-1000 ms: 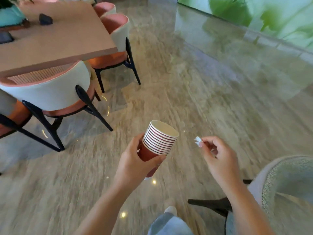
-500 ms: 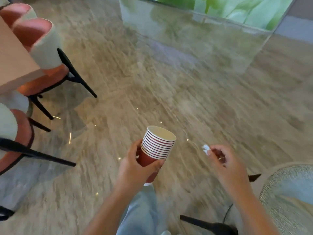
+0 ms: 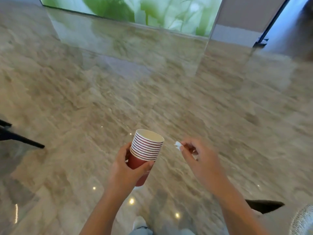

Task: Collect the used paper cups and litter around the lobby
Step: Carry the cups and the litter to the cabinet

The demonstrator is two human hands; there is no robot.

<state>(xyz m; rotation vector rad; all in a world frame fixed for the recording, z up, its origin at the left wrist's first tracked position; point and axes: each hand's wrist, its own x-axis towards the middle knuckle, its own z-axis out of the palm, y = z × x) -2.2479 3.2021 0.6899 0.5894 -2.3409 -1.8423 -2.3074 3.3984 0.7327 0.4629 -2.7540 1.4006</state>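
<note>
My left hand [image 3: 126, 168] grips a stack of several red paper cups [image 3: 145, 150] with white rims, nested and held upright in front of me. To its right, my right hand [image 3: 199, 157] pinches a small white scrap of paper [image 3: 177, 145] between thumb and fingertips, level with the top of the stack and a short gap away from it. The top cup's inside looks empty.
Polished beige marble floor [image 3: 152, 92] stretches ahead. A green-lit wall panel [image 3: 135, 9] stands at the back. Black chair legs [image 3: 20, 138] poke in at the left edge. A dark chair leg [image 3: 264, 205] and a grey seat edge [image 3: 303, 221] sit at the lower right.
The view has swung to the right: the table and pink chairs have slid out of sight on the left. Both hands keep the same hold and spacing.
</note>
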